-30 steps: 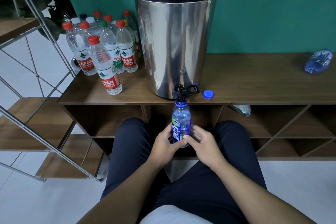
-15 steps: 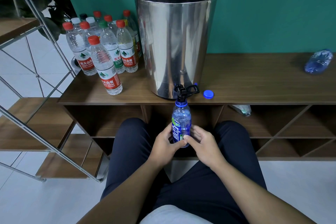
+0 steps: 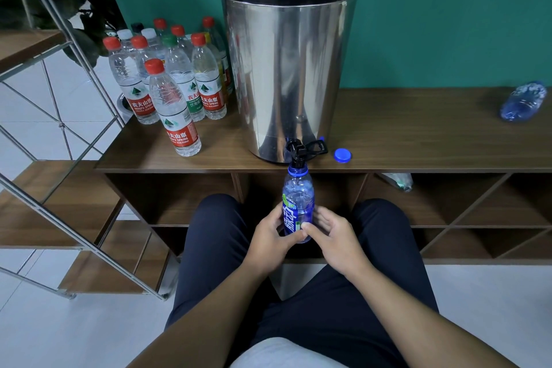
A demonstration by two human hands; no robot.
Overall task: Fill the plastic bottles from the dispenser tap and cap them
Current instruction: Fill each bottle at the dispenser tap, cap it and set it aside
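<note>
Red-labelled bottles (image 3: 176, 110) read "农夫山泉 NONGFU SPRING"; the blue bottle's (image 3: 297, 206) label is unreadable.

Both grips held the blue bottle (image 3: 298, 206) upright, the left grip (image 3: 270, 237) and right grip (image 3: 334, 237) curled round its lower body. Directly above them, its open mouth sat under the black tap (image 3: 295, 152) of the steel dispenser (image 3: 286, 69). A blue cap (image 3: 342, 155) lay on the counter (image 3: 418, 134), up and right of the right grip.

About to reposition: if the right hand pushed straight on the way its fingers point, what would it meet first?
The right hand points up-left, and its fingers already touch the blue bottle under the tap; behind that, probably the left hand.
</note>
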